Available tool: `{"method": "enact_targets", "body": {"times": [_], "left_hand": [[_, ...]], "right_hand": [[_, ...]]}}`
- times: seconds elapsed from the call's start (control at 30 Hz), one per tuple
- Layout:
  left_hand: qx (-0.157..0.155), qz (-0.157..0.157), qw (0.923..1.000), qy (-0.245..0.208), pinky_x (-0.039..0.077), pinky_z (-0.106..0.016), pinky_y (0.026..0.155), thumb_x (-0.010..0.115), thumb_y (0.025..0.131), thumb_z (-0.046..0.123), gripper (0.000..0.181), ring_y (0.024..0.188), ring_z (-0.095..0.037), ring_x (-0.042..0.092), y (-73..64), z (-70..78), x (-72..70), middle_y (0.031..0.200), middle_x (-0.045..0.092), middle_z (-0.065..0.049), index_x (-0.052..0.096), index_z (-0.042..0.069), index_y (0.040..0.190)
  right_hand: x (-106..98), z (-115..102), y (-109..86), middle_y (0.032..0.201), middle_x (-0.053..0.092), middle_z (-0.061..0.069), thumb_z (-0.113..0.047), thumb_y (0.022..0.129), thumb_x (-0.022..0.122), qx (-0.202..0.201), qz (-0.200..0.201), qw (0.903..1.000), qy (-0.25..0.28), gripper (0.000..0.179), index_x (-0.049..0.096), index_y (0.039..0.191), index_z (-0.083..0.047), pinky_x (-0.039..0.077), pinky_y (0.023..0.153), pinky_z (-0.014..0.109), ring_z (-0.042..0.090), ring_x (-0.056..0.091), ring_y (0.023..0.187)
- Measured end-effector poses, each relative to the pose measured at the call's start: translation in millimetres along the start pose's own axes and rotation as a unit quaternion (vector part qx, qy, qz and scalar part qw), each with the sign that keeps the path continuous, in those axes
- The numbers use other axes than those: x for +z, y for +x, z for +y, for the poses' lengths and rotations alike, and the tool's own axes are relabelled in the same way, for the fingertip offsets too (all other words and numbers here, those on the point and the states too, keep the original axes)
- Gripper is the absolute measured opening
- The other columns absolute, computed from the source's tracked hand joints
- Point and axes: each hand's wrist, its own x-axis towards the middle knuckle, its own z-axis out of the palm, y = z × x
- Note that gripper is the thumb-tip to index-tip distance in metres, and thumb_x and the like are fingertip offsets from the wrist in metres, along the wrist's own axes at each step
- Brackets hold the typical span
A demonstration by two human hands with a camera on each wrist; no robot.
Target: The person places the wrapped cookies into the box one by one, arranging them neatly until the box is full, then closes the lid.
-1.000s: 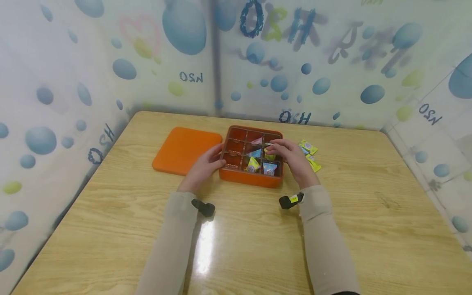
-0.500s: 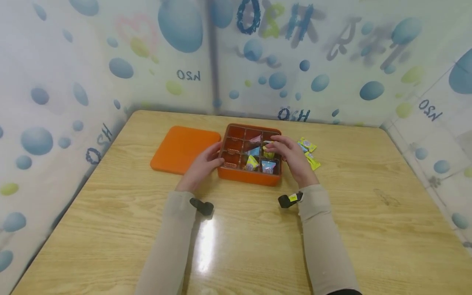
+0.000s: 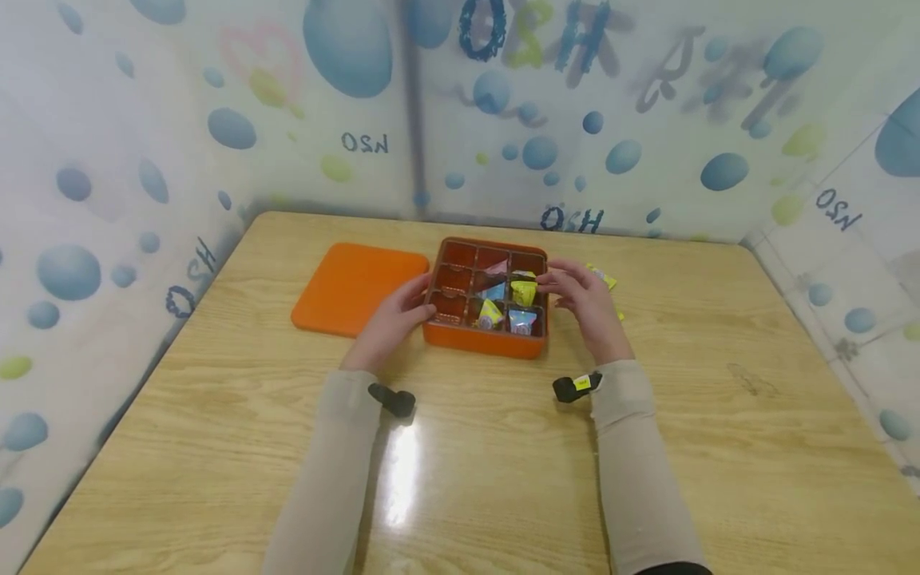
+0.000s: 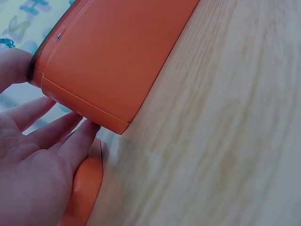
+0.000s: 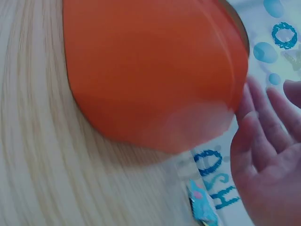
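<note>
An orange divided box point(image 3: 485, 342) stands on the table. My left hand point(image 3: 388, 323) holds its left side, thumb at the rim and fingertips against the outer wall, as the left wrist view shows. Small wrapped candies sit in the middle and right columns: a pink one point(image 3: 497, 267), a blue one point(image 3: 493, 293), a yellow one point(image 3: 489, 314), a yellow one point(image 3: 524, 293) and a light blue one point(image 3: 522, 322). The left column holds none. At the right edge hovers my right hand point(image 3: 585, 307), fingers loosely bent and nothing in them.
An orange lid point(image 3: 355, 287) lies flat to the left of the box. Several more wrapped candies point(image 3: 604, 276) lie to the right, partly behind my right hand; a blue wrapper point(image 5: 202, 205) shows there. A wall with printed bubbles point(image 3: 539, 152) rises behind the table.
My right hand has drawn back rightward from over the right middle compartment, uncovering the yellow candy there. It now overlaps more of the loose candies. The left hand stays on the box.
</note>
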Motion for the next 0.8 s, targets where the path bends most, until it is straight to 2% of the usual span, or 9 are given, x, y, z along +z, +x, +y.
{"method": "enact_targets", "body": {"times": [0.1, 0.17, 0.37, 0.47, 0.63, 0.7, 0.8], "left_hand": [[0.000, 0.001, 0.9999, -0.010, 0.028, -0.040, 0.101, 0.051, 0.090, 0.008, 0.054, 0.126, -0.023, 0.032, 2.5, -4.1, -0.6, 0.140, 0.032, -0.012, 0.030, 0.011, 0.140], [0.000, 0.003, 0.9999, -0.013, 0.028, -0.040, 0.101, 0.052, 0.090, 0.009, 0.054, 0.125, -0.022, 0.034, 5.4, -9.2, -1.7, 0.140, 0.034, -0.010, 0.031, 0.013, 0.139], [-0.002, 0.009, 1.0000, -0.002, 0.031, -0.036, 0.100, 0.053, 0.090, 0.011, 0.054, 0.124, -0.017, 0.036, 10.7, -20.6, -4.6, 0.139, 0.036, -0.005, 0.032, 0.016, 0.139], [-0.003, 0.007, 0.9999, -0.011, 0.029, -0.039, 0.101, 0.052, 0.090, 0.009, 0.055, 0.125, -0.021, 0.034, 8.5, -15.5, -3.8, 0.140, 0.034, -0.009, 0.031, 0.013, 0.140], [-0.005, 0.003, 1.0000, -0.005, 0.029, -0.040, 0.101, 0.051, 0.090, 0.007, 0.055, 0.126, -0.025, 0.033, 2.8, -4.1, -1.1, 0.140, 0.032, -0.013, 0.029, 0.009, 0.140], [-0.006, 0.002, 1.0000, 0.002, 0.029, -0.040, 0.101, 0.051, 0.090, 0.008, 0.055, 0.126, -0.025, 0.033, 1.9, -1.8, -0.5, 0.141, 0.031, -0.012, 0.028, 0.008, 0.140], [-0.009, 0.002, 1.0000, 0.003, 0.029, -0.039, 0.101, 0.051, 0.090, 0.008, 0.055, 0.126, -0.025, 0.032, 2.1, -0.4, 0.2, 0.141, 0.031, -0.012, 0.028, 0.008, 0.140]], "right_hand": [[-7, 1, 0.9, 0.110, 0.058, 0.014, -0.033, 0.092, 0.047, -0.006, 0.023, 0.9987, -0.046, 0.042, 0.048, 0.124, -0.006, 0.038, 0.090, 0.044, 0.023, 0.055, 0.100], [-12, 4, 2.1, 0.109, 0.059, 0.011, -0.036, 0.091, 0.048, -0.006, 0.044, 0.9960, -0.077, 0.041, 0.051, 0.122, -0.009, 0.039, 0.092, 0.042, 0.019, 0.056, 0.098], [-25, 5, -0.7, 0.110, 0.059, 0.012, -0.035, 0.091, 0.049, 0.008, 0.089, 0.9900, -0.110, 0.039, 0.053, 0.120, -0.009, 0.038, 0.093, 0.039, 0.019, 0.053, 0.102], [-32, 5, -3.5, 0.113, 0.057, 0.011, -0.037, 0.090, 0.050, 0.028, 0.111, 0.9857, -0.123, 0.041, 0.052, 0.121, -0.010, 0.035, 0.095, 0.039, 0.019, 0.050, 0.105], [-43, 6, -7.4, 0.122, 0.052, 0.006, -0.036, 0.090, 0.050, 0.061, 0.159, 0.9726, -0.158, 0.042, 0.052, 0.122, -0.009, 0.030, 0.098, 0.037, 0.018, 0.044, 0.112], [-47, 7, -8.8, 0.125, 0.049, 0.005, -0.035, 0.091, 0.048, 0.074, 0.167, 0.9691, -0.166, 0.042, 0.051, 0.123, -0.008, 0.030, 0.098, 0.038, 0.019, 0.041, 0.114], [-52, 7, -11.2, 0.129, 0.046, 0.006, -0.034, 0.093, 0.044, 0.091, 0.162, 0.9686, -0.166, 0.041, 0.049, 0.125, -0.009, 0.028, 0.099, 0.038, 0.020, 0.039, 0.117]]}}
